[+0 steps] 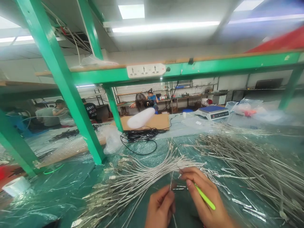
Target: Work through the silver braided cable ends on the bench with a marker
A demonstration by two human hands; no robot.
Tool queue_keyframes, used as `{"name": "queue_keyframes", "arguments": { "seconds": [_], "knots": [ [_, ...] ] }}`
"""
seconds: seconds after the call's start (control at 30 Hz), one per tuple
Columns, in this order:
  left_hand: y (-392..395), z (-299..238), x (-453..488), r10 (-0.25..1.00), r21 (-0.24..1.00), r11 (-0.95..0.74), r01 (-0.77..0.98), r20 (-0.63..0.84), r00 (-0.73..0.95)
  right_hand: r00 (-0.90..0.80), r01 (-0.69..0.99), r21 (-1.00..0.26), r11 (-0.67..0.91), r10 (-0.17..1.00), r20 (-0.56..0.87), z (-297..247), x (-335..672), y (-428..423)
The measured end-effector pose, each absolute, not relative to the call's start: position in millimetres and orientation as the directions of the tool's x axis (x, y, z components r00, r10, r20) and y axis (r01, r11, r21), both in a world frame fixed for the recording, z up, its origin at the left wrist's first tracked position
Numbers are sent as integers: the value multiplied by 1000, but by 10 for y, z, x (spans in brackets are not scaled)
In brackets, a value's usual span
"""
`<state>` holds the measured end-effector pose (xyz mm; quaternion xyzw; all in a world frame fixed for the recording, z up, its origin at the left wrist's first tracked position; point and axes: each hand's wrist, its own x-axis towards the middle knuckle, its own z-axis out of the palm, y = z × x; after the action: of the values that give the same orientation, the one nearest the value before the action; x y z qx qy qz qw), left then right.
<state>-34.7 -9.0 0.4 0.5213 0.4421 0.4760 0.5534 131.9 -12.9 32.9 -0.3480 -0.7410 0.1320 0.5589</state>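
My left hand (pixel 160 206) is closed in a pinch on a thin silver cable (pixel 171 183) that stands up between my two hands. My right hand (pixel 206 199) is closed too, its fingertips touching the same cable near its top, and a lime-green stick-like tool (pixel 205 198) lies along its fingers. A fanned bundle of silver cables with metal end pieces (pixel 133 180) spreads to the left on the green plastic-covered table (pixel 61 193). A much larger heap of the same cables (pixel 256 158) lies to the right.
Green steel posts (pixel 62 79) rise at left, with a shelf beam and a white power strip (pixel 145 70) overhead. Behind are a black coiled cord (pixel 140 136), a cardboard sheet, a white foam roll (pixel 141 118) and a digital scale (pixel 212 112). Other people sit far left.
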Motion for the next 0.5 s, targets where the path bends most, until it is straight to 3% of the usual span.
{"name": "queue_keyframes", "arguments": {
  "seconds": [0.2, 0.5],
  "knots": [
    [-110, 49, -339, 988, 997, 4, -72, 7, 151, -292, 305, -539, 785, 616, 732, 453, 1248, -183],
    [-82, 0, -338, 984, 996, 17, -83, -2, 178, -154, 378, -576, 725, 663, 733, 292, 1294, -108]
  ]
}}
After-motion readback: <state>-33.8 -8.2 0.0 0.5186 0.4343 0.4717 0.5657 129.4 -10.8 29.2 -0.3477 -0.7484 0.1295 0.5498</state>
